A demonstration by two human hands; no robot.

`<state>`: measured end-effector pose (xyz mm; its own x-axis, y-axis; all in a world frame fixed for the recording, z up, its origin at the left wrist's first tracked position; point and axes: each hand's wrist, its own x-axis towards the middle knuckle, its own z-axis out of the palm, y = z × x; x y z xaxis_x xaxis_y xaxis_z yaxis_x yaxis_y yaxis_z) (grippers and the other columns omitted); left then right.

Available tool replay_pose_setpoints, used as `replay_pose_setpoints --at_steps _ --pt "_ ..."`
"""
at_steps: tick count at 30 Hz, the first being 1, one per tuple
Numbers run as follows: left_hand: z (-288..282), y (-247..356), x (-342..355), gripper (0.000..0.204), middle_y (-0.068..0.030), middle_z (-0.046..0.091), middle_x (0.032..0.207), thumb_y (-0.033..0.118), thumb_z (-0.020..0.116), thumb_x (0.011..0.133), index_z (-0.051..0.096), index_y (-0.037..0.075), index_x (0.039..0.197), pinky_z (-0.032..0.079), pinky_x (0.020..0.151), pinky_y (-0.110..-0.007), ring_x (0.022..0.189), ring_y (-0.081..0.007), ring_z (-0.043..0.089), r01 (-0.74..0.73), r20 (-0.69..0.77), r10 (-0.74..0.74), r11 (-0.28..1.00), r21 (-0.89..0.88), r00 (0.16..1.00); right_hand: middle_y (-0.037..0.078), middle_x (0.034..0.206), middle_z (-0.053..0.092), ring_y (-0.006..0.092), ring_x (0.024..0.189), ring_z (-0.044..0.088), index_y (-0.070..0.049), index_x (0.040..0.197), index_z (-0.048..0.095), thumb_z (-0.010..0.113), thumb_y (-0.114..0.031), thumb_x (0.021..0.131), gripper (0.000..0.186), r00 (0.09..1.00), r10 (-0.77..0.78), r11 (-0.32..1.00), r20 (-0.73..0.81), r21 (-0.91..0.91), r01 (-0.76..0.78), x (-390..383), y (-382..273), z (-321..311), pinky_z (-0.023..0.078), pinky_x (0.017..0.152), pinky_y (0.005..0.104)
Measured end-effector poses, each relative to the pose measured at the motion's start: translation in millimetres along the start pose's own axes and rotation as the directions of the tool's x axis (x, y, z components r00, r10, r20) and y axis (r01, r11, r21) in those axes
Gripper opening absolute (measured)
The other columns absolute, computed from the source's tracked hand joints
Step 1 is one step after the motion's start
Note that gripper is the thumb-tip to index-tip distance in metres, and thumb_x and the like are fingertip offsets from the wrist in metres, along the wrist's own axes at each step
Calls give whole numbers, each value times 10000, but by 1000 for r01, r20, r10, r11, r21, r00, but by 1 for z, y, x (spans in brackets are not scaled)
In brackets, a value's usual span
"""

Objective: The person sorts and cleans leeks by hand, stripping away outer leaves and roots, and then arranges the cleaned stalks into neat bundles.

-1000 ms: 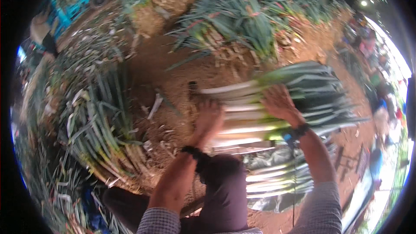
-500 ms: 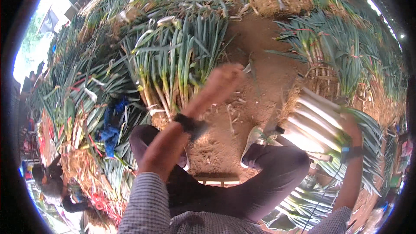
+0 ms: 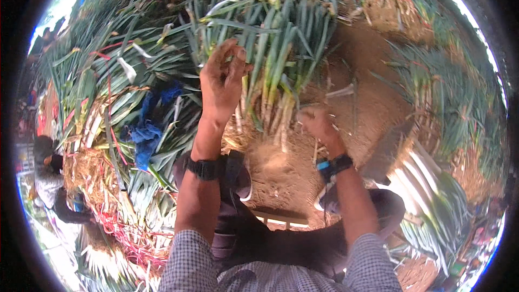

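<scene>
My left hand [image 3: 220,87] is raised over the left edge of a standing clump of leeks [image 3: 273,84], its fingers bent and a little apart, with nothing visible in them. Close to the pale lower stalks at the clump's right side is my right hand [image 3: 320,125]. Its fingers are curled in and slightly blurred; whatever they may hold is hidden. The clump has green leaves above and whitish-brown stalks below, leaning on more leeks. To the right of my knee lies a fanned pile of cleaned leeks [image 3: 427,176] with bright white stems.
Brown soil [image 3: 275,184] lies between my feet, with a low wooden stool [image 3: 281,218] beneath me. Blue cloth [image 3: 146,135] and red strings [image 3: 124,238] lie among leeks on the left. Large leek bundles [image 3: 400,13] stand farther back. A person [image 3: 59,194] is at the left edge.
My right hand has left the white-stemmed leeks and come to the standing clump. My left hand has drawn back leftward over the clump's leaves. The whole view has shifted.
</scene>
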<state>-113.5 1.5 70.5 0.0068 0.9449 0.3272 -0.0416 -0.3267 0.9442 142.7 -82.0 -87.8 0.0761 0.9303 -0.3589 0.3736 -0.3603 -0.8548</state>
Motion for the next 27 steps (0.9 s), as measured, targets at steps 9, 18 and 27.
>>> replay_pose_setpoints --at_steps 9,18,27 --pt "-91 14 22 292 -109 677 982 184 603 963 603 -16 1176 523 686 -267 753 -152 654 52 -295 -85 992 -119 952 38 914 653 114 742 615 54 1144 628 665 -173 887 345 988 47 974 144 211 -77 71 48 186 517 637 281" --pt "-94 7 32 240 -85 668 969 166 572 982 616 -1 1149 512 661 -259 732 -130 631 76 -324 -127 983 -165 937 120 1013 666 216 899 640 -2 1299 521 670 -138 865 479 968 111 993 -227 -17 -118 151 94 187 519 710 360" --pt "-130 1 32 224 -97 669 963 160 576 975 611 2 1130 517 650 -260 715 -141 627 52 -396 -180 948 -313 901 241 1134 636 373 1048 620 51 1262 522 679 -187 839 510 968 -136 949 -212 -308 66 125 25 229 499 904 416"
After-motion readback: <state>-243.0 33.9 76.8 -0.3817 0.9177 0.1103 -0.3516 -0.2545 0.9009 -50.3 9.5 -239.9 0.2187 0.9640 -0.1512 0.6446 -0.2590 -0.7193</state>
